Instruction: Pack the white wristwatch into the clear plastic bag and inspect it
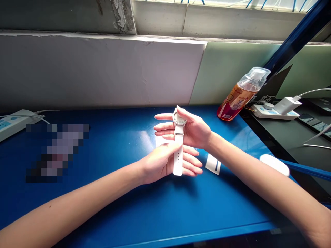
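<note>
A white wristwatch (179,137) with a round pale dial and a white strap hangs upright above the blue table (116,193). My right hand (192,131) pinches the watch case between thumb and fingers, the other fingers stretched out to the left. My left hand (165,160) lies palm up below it, with the lower strap end resting across its fingers and the thumb pressing on the strap.
A small white card with a dark stripe (213,163) lies on the table just right of my hands. A tilted bottle of orange liquid (239,96) leans at the back right beside a power strip with a charger (280,108). Another power strip (12,124) lies far left. A white oval object (274,163) sits at the right edge.
</note>
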`<state>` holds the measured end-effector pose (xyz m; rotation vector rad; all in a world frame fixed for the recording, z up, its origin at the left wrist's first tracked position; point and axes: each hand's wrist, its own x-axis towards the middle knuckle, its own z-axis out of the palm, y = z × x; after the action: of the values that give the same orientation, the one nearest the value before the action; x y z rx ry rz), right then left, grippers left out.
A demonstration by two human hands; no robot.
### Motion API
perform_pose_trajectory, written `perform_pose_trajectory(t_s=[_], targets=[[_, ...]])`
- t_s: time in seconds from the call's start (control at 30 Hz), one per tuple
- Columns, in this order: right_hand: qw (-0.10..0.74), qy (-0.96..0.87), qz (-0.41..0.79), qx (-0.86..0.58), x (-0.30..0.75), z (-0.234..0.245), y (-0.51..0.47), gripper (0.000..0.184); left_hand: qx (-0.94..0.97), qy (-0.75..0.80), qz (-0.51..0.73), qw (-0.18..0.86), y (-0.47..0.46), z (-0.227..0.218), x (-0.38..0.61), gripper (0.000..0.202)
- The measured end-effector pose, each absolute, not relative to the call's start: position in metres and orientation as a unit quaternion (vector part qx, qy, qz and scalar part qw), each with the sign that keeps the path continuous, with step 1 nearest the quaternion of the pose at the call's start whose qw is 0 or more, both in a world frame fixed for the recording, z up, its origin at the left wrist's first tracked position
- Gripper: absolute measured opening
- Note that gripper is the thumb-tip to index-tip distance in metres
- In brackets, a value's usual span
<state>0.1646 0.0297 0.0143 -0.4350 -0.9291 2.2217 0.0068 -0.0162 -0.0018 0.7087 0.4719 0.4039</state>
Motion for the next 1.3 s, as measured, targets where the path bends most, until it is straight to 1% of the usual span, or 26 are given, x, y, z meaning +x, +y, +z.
perform_pose_trajectory(t_s=[0.07,0.17,0.4,0.5,0.67,0.9,1.17,1.3], targets=[[0.340,-0.354,0.854,-0.175,0.164,0.017,0.029,0.061,0.350,0.248,0.199,0.881,-0.016,0.000,0.007,0.042],[0.341,-0.352,0.852,-0.184,0.164,0.020,0.029,0.063,0.355,0.266,0.205,0.873,-0.015,0.001,0.008,0.042],[0.358,-0.365,0.844,-0.162,0.168,0.021,0.031,0.055,0.385,0.271,0.198,0.860,-0.010,0.008,0.006,0.047],[0.362,-0.371,0.839,-0.165,0.170,0.021,0.032,0.054,0.391,0.261,0.196,0.860,-0.010,0.010,0.006,0.045],[0.369,-0.372,0.829,-0.194,0.169,0.023,0.031,0.058,0.382,0.258,0.194,0.866,-0.010,0.009,0.007,0.043],[0.363,-0.384,0.829,-0.184,0.169,0.030,0.029,0.063,0.396,0.273,0.210,0.851,-0.009,0.005,0.006,0.042],[0.366,-0.381,0.823,-0.209,0.170,0.031,0.028,0.060,0.409,0.271,0.204,0.847,-0.009,0.003,0.004,0.040],[0.364,-0.387,0.823,-0.203,0.170,0.031,0.027,0.062,0.414,0.262,0.197,0.849,-0.008,0.003,0.002,0.041]])
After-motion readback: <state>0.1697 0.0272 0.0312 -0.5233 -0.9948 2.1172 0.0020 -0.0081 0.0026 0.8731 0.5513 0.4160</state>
